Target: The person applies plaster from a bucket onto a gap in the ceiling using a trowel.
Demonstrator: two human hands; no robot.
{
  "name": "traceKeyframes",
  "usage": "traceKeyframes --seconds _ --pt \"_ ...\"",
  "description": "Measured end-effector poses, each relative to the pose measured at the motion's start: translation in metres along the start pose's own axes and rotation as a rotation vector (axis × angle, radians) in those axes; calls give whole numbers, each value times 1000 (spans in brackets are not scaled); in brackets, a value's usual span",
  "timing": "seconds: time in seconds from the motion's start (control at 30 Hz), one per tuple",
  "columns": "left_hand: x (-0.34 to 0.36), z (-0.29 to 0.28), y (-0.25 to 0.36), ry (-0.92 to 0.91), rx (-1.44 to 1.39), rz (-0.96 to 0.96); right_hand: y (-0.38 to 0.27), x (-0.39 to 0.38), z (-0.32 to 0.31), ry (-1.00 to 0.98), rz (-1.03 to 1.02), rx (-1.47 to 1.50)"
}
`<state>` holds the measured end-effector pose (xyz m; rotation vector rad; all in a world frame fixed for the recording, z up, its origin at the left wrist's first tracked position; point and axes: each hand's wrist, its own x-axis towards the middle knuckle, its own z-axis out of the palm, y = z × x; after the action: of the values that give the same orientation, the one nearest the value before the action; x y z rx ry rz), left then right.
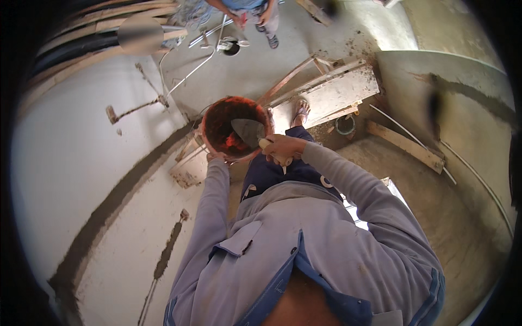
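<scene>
A round orange-red bucket (206, 130) is in front of me, its inner wall dirty and a brighter red patch showing at the bottom. My left hand (216, 156) grips the bucket at its near left edge; most of its fingers are hidden. My right hand (284, 148) is closed round the pale handle of a pointing trowel (246, 130). The trowel's grey blade extends left over the mouth of the bucket. Whether the blade touches anything inside, I cannot tell.
My foot (300, 111) stands on a plank platform (337, 89). A wall (87, 146) with a dark mortar-filled channel (125, 190) runs along the left. Another person (253, 13) stands beyond, near a dark pail (232, 49). A small bucket (345, 124) and a plank (405, 146) lie right.
</scene>
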<state>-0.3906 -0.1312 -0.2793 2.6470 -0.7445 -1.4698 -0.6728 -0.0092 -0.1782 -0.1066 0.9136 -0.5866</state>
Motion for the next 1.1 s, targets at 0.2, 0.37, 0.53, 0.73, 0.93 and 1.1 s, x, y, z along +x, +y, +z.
traceKeyframes --seconds 0.2,0.37,0.53,0.73,0.93,1.1 --pt "-27 12 -34 -86 -47 -71 -14 1 -10 94 -17 -366" --pt "-53 41 -54 -229 -65 287 -16 -14 20 274 -229 -1425" --pt "-83 28 -16 -406 -341 93 -28 -55 35 465 -92 -1371" --pt "-27 17 -19 -409 -379 235 -87 -115 67 408 -579 -981" --pt "-4 -8 -4 -262 -306 132 -161 -228 177 58 -1438 -960" --pt "3 -46 -10 -181 -276 88 -175 -280 208 244 -1467 -1299"
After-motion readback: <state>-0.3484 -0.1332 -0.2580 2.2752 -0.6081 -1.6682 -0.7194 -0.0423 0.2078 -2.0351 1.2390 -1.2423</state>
